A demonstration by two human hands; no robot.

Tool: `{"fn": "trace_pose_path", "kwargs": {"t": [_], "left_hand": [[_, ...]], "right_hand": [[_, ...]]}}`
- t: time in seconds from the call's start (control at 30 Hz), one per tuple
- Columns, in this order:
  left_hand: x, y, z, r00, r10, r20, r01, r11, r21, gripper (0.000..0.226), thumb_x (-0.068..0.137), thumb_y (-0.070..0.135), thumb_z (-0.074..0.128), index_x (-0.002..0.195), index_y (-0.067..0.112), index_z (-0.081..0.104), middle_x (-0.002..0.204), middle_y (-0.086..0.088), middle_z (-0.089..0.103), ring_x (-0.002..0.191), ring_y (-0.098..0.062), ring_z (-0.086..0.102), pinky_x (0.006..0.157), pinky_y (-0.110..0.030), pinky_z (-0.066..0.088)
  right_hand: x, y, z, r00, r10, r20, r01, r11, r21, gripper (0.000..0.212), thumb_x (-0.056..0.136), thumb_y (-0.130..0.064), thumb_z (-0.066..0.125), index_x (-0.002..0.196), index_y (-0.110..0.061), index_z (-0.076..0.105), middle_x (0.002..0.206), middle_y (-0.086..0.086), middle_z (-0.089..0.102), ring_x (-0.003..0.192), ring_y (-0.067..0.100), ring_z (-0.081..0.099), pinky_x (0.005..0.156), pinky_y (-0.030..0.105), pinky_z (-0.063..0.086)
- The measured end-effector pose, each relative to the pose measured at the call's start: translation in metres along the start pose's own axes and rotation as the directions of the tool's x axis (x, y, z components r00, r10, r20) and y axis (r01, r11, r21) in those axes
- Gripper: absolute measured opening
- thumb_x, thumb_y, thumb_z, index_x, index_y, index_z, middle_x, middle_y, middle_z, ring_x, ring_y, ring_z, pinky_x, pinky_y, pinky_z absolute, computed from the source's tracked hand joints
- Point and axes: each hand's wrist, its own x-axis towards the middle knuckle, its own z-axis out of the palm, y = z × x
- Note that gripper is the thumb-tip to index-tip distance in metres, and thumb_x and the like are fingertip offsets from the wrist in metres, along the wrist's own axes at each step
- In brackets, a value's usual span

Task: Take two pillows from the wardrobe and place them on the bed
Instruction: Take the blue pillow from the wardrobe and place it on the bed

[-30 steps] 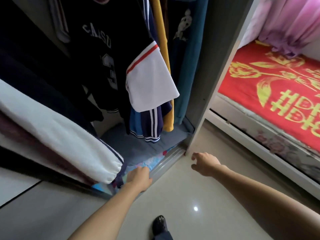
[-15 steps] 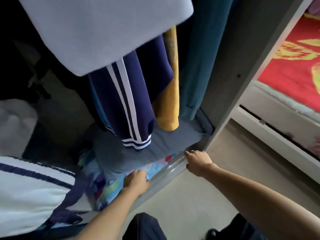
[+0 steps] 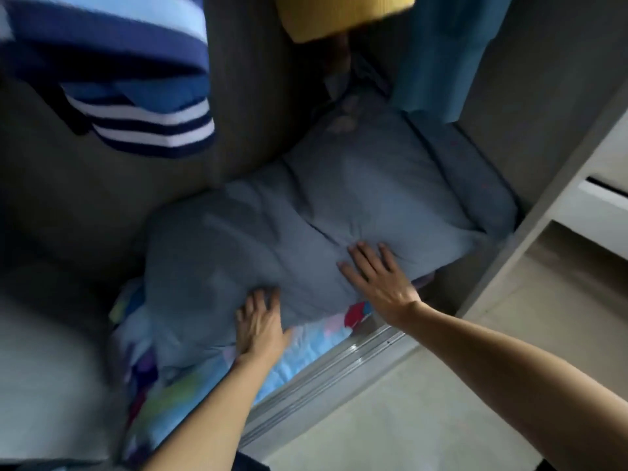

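Note:
A grey-blue pillow [image 3: 306, 212] lies on the wardrobe floor, on top of a light-blue pillow with a colourful print [image 3: 190, 389] that shows under its front edge. My left hand [image 3: 260, 322] rests with spread fingers on the front edge of the grey-blue pillow, thumb over the printed one. Further right, my right hand [image 3: 377, 278] lies flat and open on top of the grey-blue pillow. Neither hand grips anything. The bed is out of view.
Hanging clothes crowd the top: a navy garment with white stripes [image 3: 142, 107], a yellow one [image 3: 339, 15], a teal one [image 3: 438, 52]. The metal sliding-door track [image 3: 326, 375] runs along the wardrobe's front edge. The grey wardrobe side panel [image 3: 543, 130] stands at right, pale floor tiles [image 3: 441, 385] below.
The view has dropped and closed in on the wardrobe floor. Both hands moved forward from the track edge onto the grey-blue pillow; the right hand opened from a loose fist.

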Motion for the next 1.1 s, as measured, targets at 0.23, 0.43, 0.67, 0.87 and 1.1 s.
{"fn": "trace_pose_path", "kwargs": {"t": [0.23, 0.43, 0.67, 0.87, 1.1], "left_hand": [[-0.007, -0.006, 0.018, 0.997, 0.023, -0.072, -0.017, 0.996, 0.084, 0.108, 0.066, 0.051, 0.074, 0.148, 0.021, 0.011, 0.151, -0.009, 0.025, 0.137, -0.026, 0.028, 0.103, -0.038, 0.03], [0.0, -0.01, 0.002, 0.984, -0.097, -0.152, 0.105, 0.993, 0.048, 0.103, 0.037, 0.036, 0.088, 0.129, 0.013, 0.047, 0.124, -0.017, 0.054, 0.115, -0.034, 0.051, 0.09, -0.043, 0.041], [0.006, -0.03, -0.04, 0.978, -0.111, -0.179, 0.097, 0.992, -0.086, 0.042, 0.047, 0.001, 0.077, 0.086, 0.003, 0.061, 0.086, -0.024, 0.066, 0.085, -0.041, 0.061, 0.074, -0.046, 0.049], [-0.027, -0.049, -0.125, 0.983, -0.152, -0.106, 0.137, 0.981, -0.137, 0.054, 0.045, 0.004, 0.084, 0.097, 0.0, 0.067, 0.091, -0.026, 0.069, 0.092, -0.041, 0.061, 0.08, -0.049, 0.045], [-0.087, -0.034, -0.234, 0.957, -0.207, 0.204, 0.22, 0.975, -0.043, 0.037, 0.061, 0.016, 0.069, 0.098, 0.018, 0.061, 0.101, -0.008, 0.069, 0.107, -0.028, 0.055, 0.093, -0.04, 0.034]], "right_hand": [[0.028, 0.01, -0.003, 0.986, 0.142, -0.086, -0.128, 0.979, 0.159, 0.027, 0.07, -0.016, 0.072, 0.095, -0.014, 0.063, 0.09, 0.007, 0.066, 0.086, 0.028, 0.062, 0.083, 0.041, 0.048], [0.038, 0.003, -0.031, 0.968, 0.242, -0.074, -0.176, 0.854, 0.489, 0.04, 0.054, -0.02, 0.071, 0.091, -0.015, 0.058, 0.085, 0.014, 0.069, 0.081, 0.033, 0.061, 0.076, 0.04, 0.045], [0.031, -0.005, -0.067, 0.941, 0.327, -0.088, -0.218, 0.783, 0.582, 0.036, 0.052, -0.016, 0.075, 0.083, -0.018, 0.056, 0.077, 0.013, 0.065, 0.077, 0.033, 0.06, 0.072, 0.035, 0.044], [0.039, 0.004, -0.154, 0.954, 0.294, -0.064, -0.195, 0.765, 0.613, 0.036, 0.054, -0.018, 0.074, 0.087, -0.013, 0.06, 0.08, 0.014, 0.067, 0.08, 0.034, 0.06, 0.073, 0.037, 0.043], [0.006, 0.026, -0.237, 0.959, 0.212, 0.19, -0.284, 0.74, 0.609, 0.036, 0.067, -0.02, 0.059, 0.102, -0.016, 0.059, 0.093, 0.009, 0.07, 0.092, 0.033, 0.061, 0.077, 0.037, 0.038]]}}
